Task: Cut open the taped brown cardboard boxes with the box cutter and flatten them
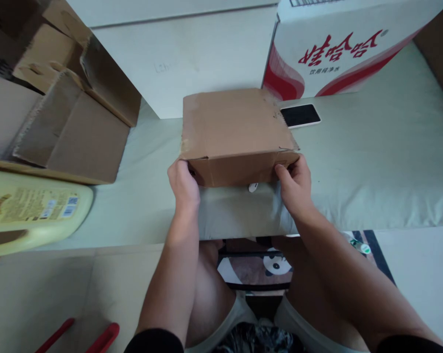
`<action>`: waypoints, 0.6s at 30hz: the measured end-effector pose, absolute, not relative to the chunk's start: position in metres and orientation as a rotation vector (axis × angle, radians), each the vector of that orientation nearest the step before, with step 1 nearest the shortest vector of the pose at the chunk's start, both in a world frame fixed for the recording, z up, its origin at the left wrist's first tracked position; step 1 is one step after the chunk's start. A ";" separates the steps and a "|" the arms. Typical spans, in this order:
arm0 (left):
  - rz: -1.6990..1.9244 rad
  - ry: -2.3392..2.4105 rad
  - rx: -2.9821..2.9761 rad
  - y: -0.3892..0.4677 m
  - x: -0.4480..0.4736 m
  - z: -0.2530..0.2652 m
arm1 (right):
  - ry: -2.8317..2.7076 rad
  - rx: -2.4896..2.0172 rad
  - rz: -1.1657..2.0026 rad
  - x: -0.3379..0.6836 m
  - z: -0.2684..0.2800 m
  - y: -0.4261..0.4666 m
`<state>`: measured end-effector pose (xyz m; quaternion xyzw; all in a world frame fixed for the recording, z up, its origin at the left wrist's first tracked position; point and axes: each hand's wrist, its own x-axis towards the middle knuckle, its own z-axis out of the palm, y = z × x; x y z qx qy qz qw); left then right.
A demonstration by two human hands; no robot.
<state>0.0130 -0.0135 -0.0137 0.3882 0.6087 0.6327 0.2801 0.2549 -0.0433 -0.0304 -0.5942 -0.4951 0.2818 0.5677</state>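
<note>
- Dark sleeves (155, 341) and bare forearms were nearest the camera, above the person's lap.
- Cardboard box (236, 127): mid-view over the pale green bench (383, 162), in front of the white carton (206, 59). Couldn't tell if it touched the carton or fully rested on the bench.
- Left hand (183, 184): at the box's near left corner, fingers wrapped on it, mostly hidden.
- Right hand (297, 184): at the near right corner, thumb on the front face, other fingers curled at the side, pinching the cardboard.
- Small white item (253, 187): poked out under the front edge; too small to identify.
- Phone (301, 115): flat on the bench, just right of the box, dark screen up.
- Printed carton (317, 59): red and white, back right, behind the phone.
- Left side: brown open-topped box (89, 132), with a yellow jug (40, 211) nearer the camera.
- Red handles (103, 338): lower left, over the floor (125, 279).
</note>
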 end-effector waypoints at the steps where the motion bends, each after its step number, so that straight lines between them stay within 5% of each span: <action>1: 1.702 1.630 1.040 -0.014 0.014 -0.013 | -1.169 -1.398 0.662 0.255 -0.031 -0.043; 18: 1.704 1.637 1.018 -0.014 0.017 -0.009 | -1.158 -1.421 0.668 0.256 -0.029 -0.045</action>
